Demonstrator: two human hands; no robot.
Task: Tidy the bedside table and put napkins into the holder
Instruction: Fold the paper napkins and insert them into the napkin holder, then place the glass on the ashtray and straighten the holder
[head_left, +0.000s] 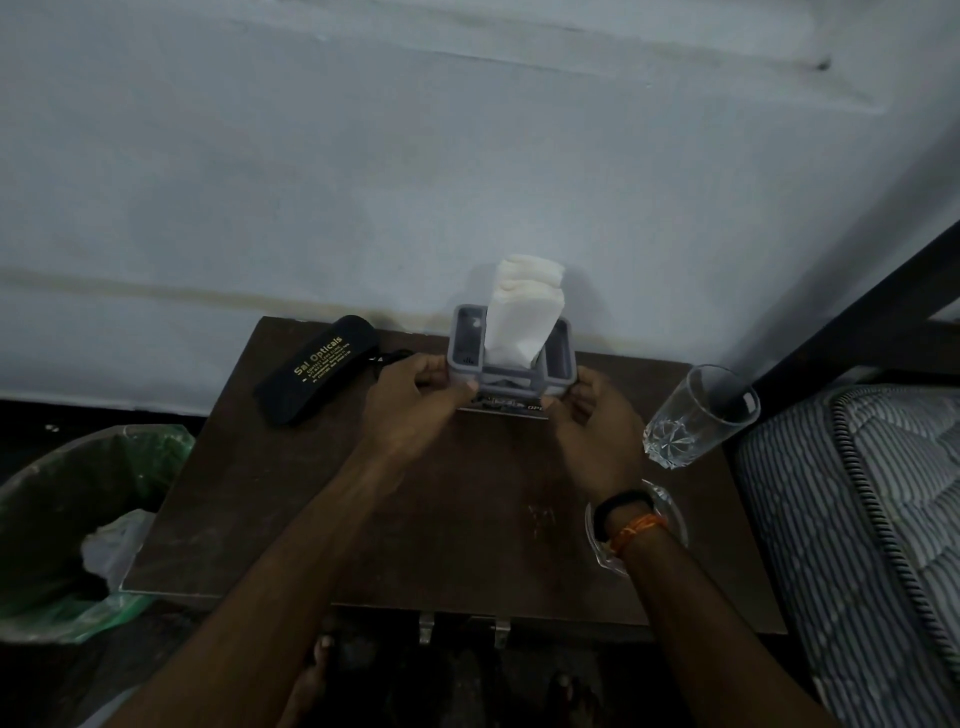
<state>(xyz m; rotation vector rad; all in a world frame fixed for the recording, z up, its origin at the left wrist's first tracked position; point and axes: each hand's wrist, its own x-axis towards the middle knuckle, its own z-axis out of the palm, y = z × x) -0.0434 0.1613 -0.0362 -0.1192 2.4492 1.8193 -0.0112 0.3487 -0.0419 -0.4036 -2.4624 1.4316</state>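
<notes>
The napkins (522, 317) stand upright as a folded white stack in the middle slot of the grey holder (511, 358), their top well above its rim, so the filling part of the job looks done. The holder sits at the back of the bench (395, 499), near the wall, with its two side compartments apparently bare. Both hands have it by the sides: the left hand (415, 395) has its fingers curled round the left wall with the thumb on the front edge, and the right hand (592, 410) grips the right wall in the same way. A two-sided hold like this probably serves to square the holder and keep the tall stack from tipping. Something flat and printed lies under or just in front of the holder's base; what it is cannot be told. A black spectacle case (317, 369) lies aslant at the back left, apart from the left hand. A clear glass (696, 415) stands at the right edge, and a glass dish (670, 525) lies partly under the right wrist; both seem kept out of the working middle. A lined bin (67, 509) stands left of the bench, a striped mattress (857, 519) right.
</notes>
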